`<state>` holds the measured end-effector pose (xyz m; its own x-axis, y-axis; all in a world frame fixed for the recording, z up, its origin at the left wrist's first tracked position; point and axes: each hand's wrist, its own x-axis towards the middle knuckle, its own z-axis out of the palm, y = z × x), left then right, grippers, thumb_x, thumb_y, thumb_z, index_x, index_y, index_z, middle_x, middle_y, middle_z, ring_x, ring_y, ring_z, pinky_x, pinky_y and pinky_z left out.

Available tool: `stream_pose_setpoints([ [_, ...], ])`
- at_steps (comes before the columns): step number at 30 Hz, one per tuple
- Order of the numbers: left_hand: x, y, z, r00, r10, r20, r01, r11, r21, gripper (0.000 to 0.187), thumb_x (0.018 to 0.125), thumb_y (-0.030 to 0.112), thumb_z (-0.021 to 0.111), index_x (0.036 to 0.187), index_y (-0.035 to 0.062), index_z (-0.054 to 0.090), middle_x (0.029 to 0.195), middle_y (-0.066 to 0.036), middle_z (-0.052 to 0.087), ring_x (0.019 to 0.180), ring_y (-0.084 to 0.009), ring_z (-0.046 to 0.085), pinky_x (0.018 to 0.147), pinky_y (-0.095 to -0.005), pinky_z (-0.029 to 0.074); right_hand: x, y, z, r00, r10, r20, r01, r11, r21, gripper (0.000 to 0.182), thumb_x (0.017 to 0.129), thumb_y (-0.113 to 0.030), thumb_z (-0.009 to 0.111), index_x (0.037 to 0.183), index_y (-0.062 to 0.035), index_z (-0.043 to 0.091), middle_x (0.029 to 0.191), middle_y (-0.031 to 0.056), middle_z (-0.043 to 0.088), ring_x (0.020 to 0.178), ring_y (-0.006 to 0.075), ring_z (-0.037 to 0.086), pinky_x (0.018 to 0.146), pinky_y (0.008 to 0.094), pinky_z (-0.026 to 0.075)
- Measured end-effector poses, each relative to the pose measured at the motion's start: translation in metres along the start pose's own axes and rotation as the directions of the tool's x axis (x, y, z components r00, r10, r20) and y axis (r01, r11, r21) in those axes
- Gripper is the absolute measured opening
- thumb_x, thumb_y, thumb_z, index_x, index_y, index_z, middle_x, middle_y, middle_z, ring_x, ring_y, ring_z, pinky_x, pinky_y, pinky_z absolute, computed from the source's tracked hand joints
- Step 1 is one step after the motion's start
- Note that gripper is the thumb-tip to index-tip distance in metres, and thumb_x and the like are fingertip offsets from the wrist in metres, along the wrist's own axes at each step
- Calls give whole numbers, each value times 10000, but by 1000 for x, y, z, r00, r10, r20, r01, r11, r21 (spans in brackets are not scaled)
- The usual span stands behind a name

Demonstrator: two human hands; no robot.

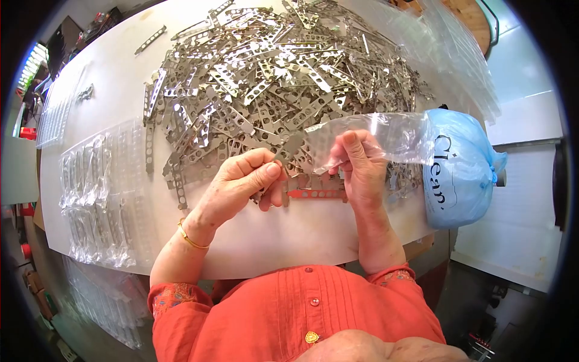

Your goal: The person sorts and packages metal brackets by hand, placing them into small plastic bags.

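My left hand [247, 180] is closed, thumb against the curled fingers, with a metal piece [291, 146] sticking out above its fingertips. To its right, my right hand [360, 161] pinches a clear plastic bag [401, 137], which stretches rightward toward the blue bag. Both hands are at the near edge of a large heap of flat metal strips with round holes [271, 78]. A strip that looks red [316, 194] lies between the hands, just below them.
A blue bag with black lettering [461, 169] sits at the right. Packed clear sleeves [99, 199] lie at the left, and clear plastic sheets [458, 66] at the upper right. A lone strip [150, 40] rests on the white table [114, 69].
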<state>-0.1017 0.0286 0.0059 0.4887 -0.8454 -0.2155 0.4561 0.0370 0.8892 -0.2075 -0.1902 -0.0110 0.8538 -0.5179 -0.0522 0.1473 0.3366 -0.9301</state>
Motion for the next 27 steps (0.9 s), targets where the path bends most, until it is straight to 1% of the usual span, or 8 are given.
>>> stream_pose_setpoints([
  [1,-1,2,2,1000,-27,7,27,999,21,259,1044,274,556,969,36,626,701,-46,646,569,-94,577,510,-211,435,0,1,0,1000,-7,2,7,1000,-5,234,971,-271,686,937,-46,629,763,51,649,608,124,613,513,261,503],
  [2,-1,2,2,1000,-27,3,27,999,20,259,1044,274,556,969,36,626,701,-46,646,569,-94,577,510,-211,435,0,1,0,1000,-14,3,14,1000,-9,235,971,-270,686,938,-45,629,759,48,646,603,124,611,509,263,502],
  [4,-1,2,2,998,-52,20,50,994,94,264,1045,287,558,951,48,621,686,-31,631,554,-62,524,501,-201,396,0,2,1,1000,-19,2,19,999,-29,239,969,-272,689,936,-43,627,759,47,645,605,123,612,513,262,503],
  [7,0,0,1,997,-75,18,72,986,148,267,1050,285,548,933,53,612,683,-20,621,551,-49,493,504,-204,391,-1,1,3,999,-45,5,45,996,-73,246,966,-274,693,934,-39,625,760,45,645,610,121,613,521,259,504],
  [13,0,2,3,996,-82,22,75,974,215,277,1053,284,544,931,43,605,680,-17,615,551,-49,484,502,-206,379,-4,1,3,997,-79,18,80,991,-109,250,966,-274,692,927,-37,620,758,39,643,614,116,608,539,254,503],
  [17,0,3,0,998,-57,19,53,985,162,290,1057,287,537,933,34,606,670,7,586,559,-44,483,511,-208,382,-1,-1,1,992,-122,10,123,985,-118,251,964,-279,693,922,-42,618,757,37,641,617,113,608,546,253,507],
  [23,0,2,-1,999,-52,15,48,975,217,277,1060,270,530,924,36,588,667,17,572,562,-39,468,514,-208,373,-2,-1,2,995,-98,27,100,989,-108,248,965,-278,692,920,-45,620,755,35,640,615,108,604,548,251,515],
  [27,0,0,0,999,-39,10,35,966,256,271,1063,263,527,934,33,591,662,-8,586,541,-49,450,495,-210,356,-4,0,3,996,-83,35,86,991,-104,236,964,-268,694,920,-48,621,761,31,644,617,104,604,552,250,518],
])
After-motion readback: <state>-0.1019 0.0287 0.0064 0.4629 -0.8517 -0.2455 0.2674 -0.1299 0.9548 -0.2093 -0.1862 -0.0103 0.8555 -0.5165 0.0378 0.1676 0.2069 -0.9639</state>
